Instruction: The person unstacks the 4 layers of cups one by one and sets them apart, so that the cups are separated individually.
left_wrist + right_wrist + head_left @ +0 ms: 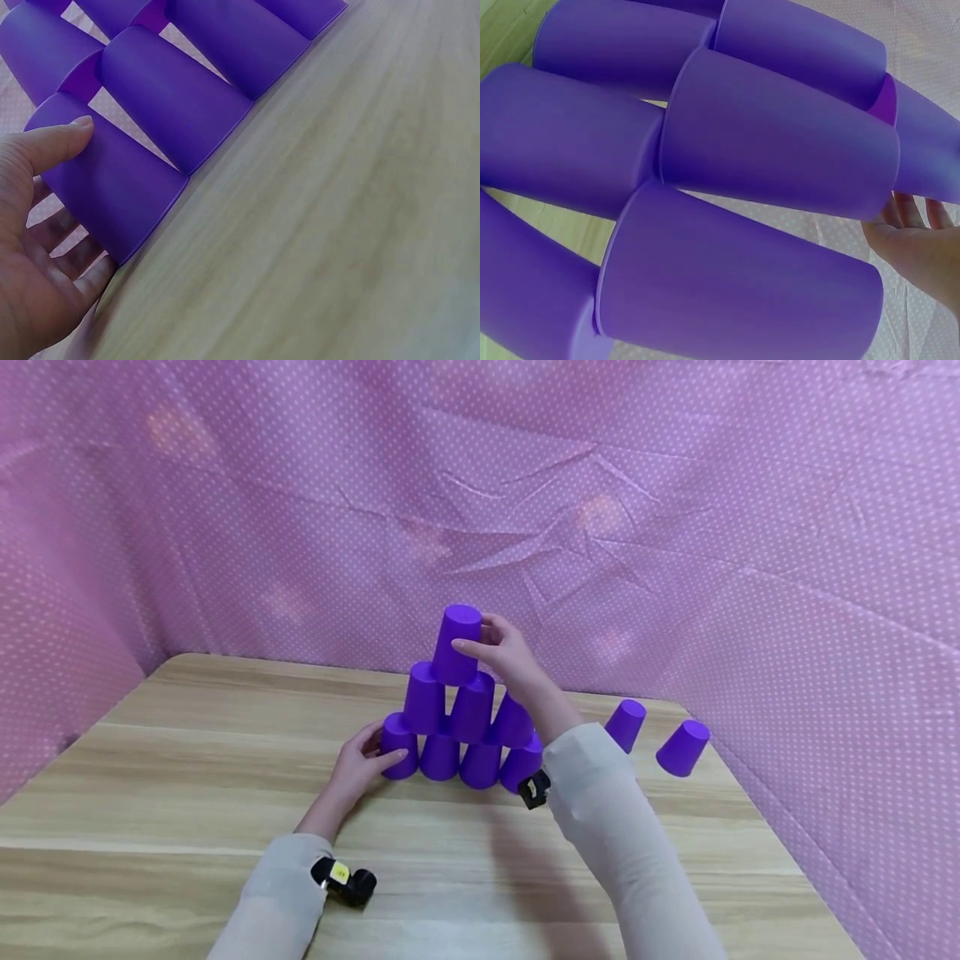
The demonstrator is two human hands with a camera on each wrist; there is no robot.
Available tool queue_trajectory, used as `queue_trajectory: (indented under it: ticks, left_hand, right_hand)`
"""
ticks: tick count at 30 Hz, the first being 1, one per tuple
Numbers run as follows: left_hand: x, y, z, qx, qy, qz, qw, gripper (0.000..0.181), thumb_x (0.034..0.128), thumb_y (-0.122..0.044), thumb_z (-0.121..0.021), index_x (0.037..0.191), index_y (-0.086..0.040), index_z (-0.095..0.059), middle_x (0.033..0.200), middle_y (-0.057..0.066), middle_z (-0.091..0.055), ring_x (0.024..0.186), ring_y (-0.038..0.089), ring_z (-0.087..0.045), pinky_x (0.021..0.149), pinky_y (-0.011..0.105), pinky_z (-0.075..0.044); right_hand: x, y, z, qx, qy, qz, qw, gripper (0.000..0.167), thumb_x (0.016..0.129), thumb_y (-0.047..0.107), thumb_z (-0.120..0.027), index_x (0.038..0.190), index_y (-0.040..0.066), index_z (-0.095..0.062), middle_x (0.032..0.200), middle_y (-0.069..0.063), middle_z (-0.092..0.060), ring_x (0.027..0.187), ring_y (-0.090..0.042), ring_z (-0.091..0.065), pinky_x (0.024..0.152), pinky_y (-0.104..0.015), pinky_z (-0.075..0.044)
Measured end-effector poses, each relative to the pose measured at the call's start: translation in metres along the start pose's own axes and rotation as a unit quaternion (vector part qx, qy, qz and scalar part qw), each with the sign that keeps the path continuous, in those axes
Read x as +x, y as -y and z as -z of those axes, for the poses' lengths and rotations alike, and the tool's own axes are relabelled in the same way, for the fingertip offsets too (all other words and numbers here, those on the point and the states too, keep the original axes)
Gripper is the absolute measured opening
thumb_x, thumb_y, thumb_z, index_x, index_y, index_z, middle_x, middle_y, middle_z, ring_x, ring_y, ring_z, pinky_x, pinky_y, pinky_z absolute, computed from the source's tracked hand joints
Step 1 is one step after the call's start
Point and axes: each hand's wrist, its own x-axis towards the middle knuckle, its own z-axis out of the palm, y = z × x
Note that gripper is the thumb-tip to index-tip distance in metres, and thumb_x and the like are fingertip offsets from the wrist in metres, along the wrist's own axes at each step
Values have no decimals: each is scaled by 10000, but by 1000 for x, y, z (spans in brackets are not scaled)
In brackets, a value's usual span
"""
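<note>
Upside-down purple cups form a stepped wall, with several in the bottom row and three in the middle row (472,710). My right hand (510,656) holds the top cup (457,622) from its right side, thumb across the front. That cup stands over the left and middle cups of the row below; in the right wrist view its rim is partly hidden behind a nearer cup (780,135). Down at the left end, my left hand (358,768) grips the outermost bottom cup (112,187), thumb in front and fingers at its far side.
Two more upside-down purple cups, one nearer the wall (627,725) and one farther right (683,749), stand apart on the wooden table (187,777). A pink dotted cloth (300,527) hangs behind the table and along its sides. My right forearm partly covers the wall's right end.
</note>
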Motion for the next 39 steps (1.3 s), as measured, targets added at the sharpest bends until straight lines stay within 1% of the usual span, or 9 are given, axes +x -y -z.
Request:
queue_trajectory:
  ticks: [7, 18, 23, 27, 32, 36, 39]
  left_hand:
    - [2, 0, 1, 32, 28, 36, 10000, 573, 745, -76, -661, 1251, -6, -403, 1194, 221, -437, 1106, 303, -391, 943, 378, -322]
    - [4, 1, 3, 25, 91, 42, 9999, 572, 750, -82, -659, 1253, -2, -399, 1195, 228, -434, 1109, 310, -387, 945, 388, -318]
    - [6, 1, 5, 23, 100, 83, 9999, 574, 750, -79, -657, 1257, -9, -397, 1200, 220, -434, 1110, 306, -387, 945, 382, -318]
    - [8, 2, 6, 53, 129, 82, 9999, 584, 751, -85, -657, 1264, -12, -390, 1204, 217, -431, 1112, 303, -385, 946, 377, -317]
    - [10, 3, 7, 55, 117, 55, 9999, 578, 752, -85, -655, 1263, -16, -394, 1199, 214, -435, 1105, 299, -390, 943, 374, -320]
    - [12, 4, 7, 25, 126, 39, 9999, 573, 752, -80, -654, 1260, -14, -397, 1198, 214, -436, 1105, 298, -392, 941, 372, -322]
    - [14, 4, 7, 5, 169, 49, 9998, 575, 750, -81, -657, 1260, -17, -398, 1204, 209, -435, 1110, 292, -390, 943, 366, -323]
  right_hand:
    - [2, -1, -6, 215, -13, 18, 9998, 508, 746, 105, -667, 1201, 64, -445, 1078, -92, -536, 981, -205, -500, 881, -320, -380]
    - [-1, -1, -6, 221, -159, 60, 9996, 524, 749, 95, -659, 1220, 66, -433, 1095, -90, -530, 981, -202, -500, 873, -318, -390]
    - [-7, 3, -3, 402, -251, 276, 9985, 495, 747, 47, -642, 1201, 26, -445, 1062, -118, -539, 954, -207, -506, 855, -302, -401]
    - [-11, 8, 2, 506, -280, 424, 9974, 503, 745, 25, -633, 1208, 15, -437, 1045, -125, -542, 944, -211, -511, 858, -302, -400]
    - [-15, 14, 8, 463, -322, 556, 9969, 500, 750, 20, -625, 1211, 3, -431, 1008, -100, -549, 922, -190, -516, 861, -297, -399]
    - [-18, 19, 13, 603, -394, 721, 9948, 484, 748, -15, -611, 1197, -26, -431, 958, -79, -550, 893, -175, -520, 857, -305, -405]
    - [-22, 22, 19, 623, -413, 813, 9939, 484, 747, -26, -603, 1198, -33, -426, 961, -81, -548, 898, -177, -519, 862, -312, -401]
